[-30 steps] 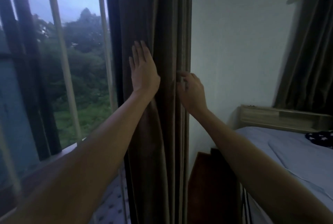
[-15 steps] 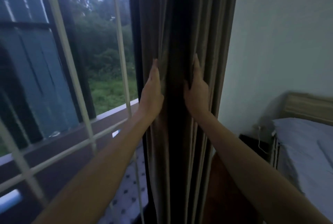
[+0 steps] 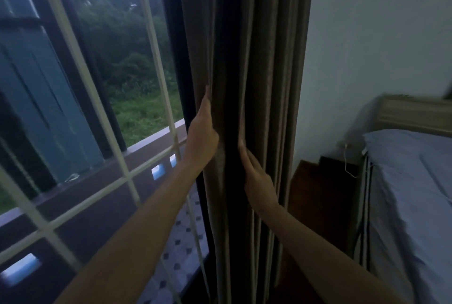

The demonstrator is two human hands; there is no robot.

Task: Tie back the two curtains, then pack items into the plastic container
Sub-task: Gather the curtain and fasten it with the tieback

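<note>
A brown curtain (image 3: 247,58) hangs gathered in deep vertical folds down the middle of the view, and everything else is best placed from it. The left hand (image 3: 201,132) lies against the curtain's left edge, fingers straight and together, pointing up, the palm flat to the cloth; it is pressing rather than clutching, with nothing closed inside it. The right hand (image 3: 256,178) sits a little lower, on the right side of the same dark fold, its fingers (image 3: 244,154) also stretched out and pushed into the pleats, the tips partly hidden by the cloth, so whether any fabric is pinched between them cannot be told. The two hands are near each other with one dark fold of curtain between them. Left of the curtain is a window (image 3: 93,88) with pale bars, and through the glass there are trees and grass beyond a low ledge. Right of the curtain is a plain pale wall (image 3: 379,34). Further right and lower, a bed (image 3: 415,181) with a grey-blue sheet stands against that wall, with a light wooden headboard (image 3: 415,112) behind it, and a thin white cable (image 3: 347,159) hangs between the curtain and the bed. No plastic container is in view.
</note>
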